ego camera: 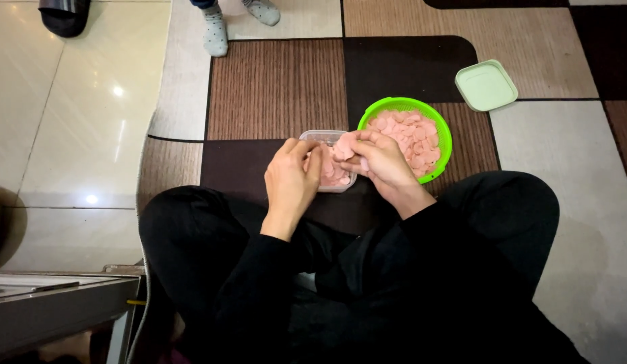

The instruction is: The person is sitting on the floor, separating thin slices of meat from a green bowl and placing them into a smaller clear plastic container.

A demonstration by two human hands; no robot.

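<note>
I sit cross-legged on a patterned rug. A small clear plastic box (321, 137) partly filled with pink round slices rests on the rug before my knees. My left hand (292, 176) grips the box's near left side. My right hand (377, 160) holds a small stack of pink slices (344, 145) over the box. Just right of it stands a green round basket (442, 132) heaped with more pink slices (411, 135).
A pale green square lid (486, 85) lies on the rug beyond the basket. Another person's socked feet (216, 30) stand at the top edge. A dark slipper (62, 16) lies top left on the tiled floor. A metal table edge (57, 291) juts in at lower left.
</note>
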